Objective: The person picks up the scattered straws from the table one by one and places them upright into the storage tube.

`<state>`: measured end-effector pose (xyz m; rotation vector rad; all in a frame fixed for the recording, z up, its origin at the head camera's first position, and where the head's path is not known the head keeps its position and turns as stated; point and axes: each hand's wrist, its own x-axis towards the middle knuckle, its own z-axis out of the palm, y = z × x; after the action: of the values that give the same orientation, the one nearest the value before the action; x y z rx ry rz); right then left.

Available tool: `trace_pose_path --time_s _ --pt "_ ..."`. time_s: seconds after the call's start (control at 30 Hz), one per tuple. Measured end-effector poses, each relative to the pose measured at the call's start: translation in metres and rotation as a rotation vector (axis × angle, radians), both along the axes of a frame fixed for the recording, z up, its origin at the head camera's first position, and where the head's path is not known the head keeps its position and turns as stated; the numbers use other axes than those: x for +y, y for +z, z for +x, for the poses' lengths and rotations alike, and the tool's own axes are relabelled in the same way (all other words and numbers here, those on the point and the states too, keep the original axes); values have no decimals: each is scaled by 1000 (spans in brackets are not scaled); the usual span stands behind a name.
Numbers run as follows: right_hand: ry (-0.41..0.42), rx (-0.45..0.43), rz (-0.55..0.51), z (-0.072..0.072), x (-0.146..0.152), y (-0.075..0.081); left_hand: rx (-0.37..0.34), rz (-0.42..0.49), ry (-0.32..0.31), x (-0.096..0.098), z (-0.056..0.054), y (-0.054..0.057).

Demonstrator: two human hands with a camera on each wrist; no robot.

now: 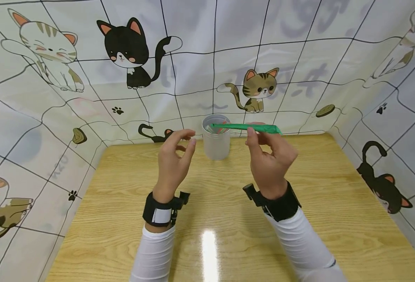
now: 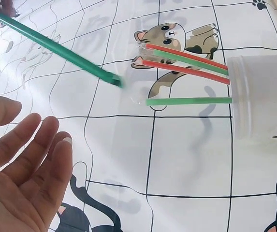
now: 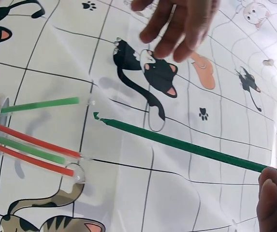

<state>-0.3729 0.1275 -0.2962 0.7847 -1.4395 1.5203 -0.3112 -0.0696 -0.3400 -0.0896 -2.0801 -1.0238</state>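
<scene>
My right hand (image 1: pixel 272 158) pinches a long green straw (image 1: pixel 240 126) near one end, between thumb and fingers. The straw lies nearly level in the head view, its free tip pointing left, in front of the cup's mouth. In the right wrist view the green straw (image 3: pixel 177 143) has a small notched tip. My left hand (image 1: pixel 174 162) is raised left of the cup, fingers loosely bent, holding nothing; the left wrist view shows this left hand (image 2: pixel 24 169) apart from the straw. A translucent white cup (image 1: pixel 216 147) stands upright between the hands.
Inside the cup are several red and green straws, including a red straw (image 2: pixel 186 71) and a green straw (image 2: pixel 189 101), seemingly in clear wrappers. The wooden table (image 1: pixel 207 203) ends at a white cat-print cloth (image 1: pixel 193 78) behind and at both sides.
</scene>
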Motion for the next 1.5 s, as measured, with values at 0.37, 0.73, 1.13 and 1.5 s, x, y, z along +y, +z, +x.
trace_pose_path --time_s 0.37,0.73,1.13,1.5 --pt "-54 -102 325 -36 -28 -42 20 0 5 2 6 4" --pt "-64 -217 531 -57 -46 -67 19 -14 6 3 7 2" --pt "-89 -347 754 -77 -66 -87 13 -24 11 4 7 -3" --pt "-98 -461 905 -84 -73 -96 8 -14 4 4 7 -7"
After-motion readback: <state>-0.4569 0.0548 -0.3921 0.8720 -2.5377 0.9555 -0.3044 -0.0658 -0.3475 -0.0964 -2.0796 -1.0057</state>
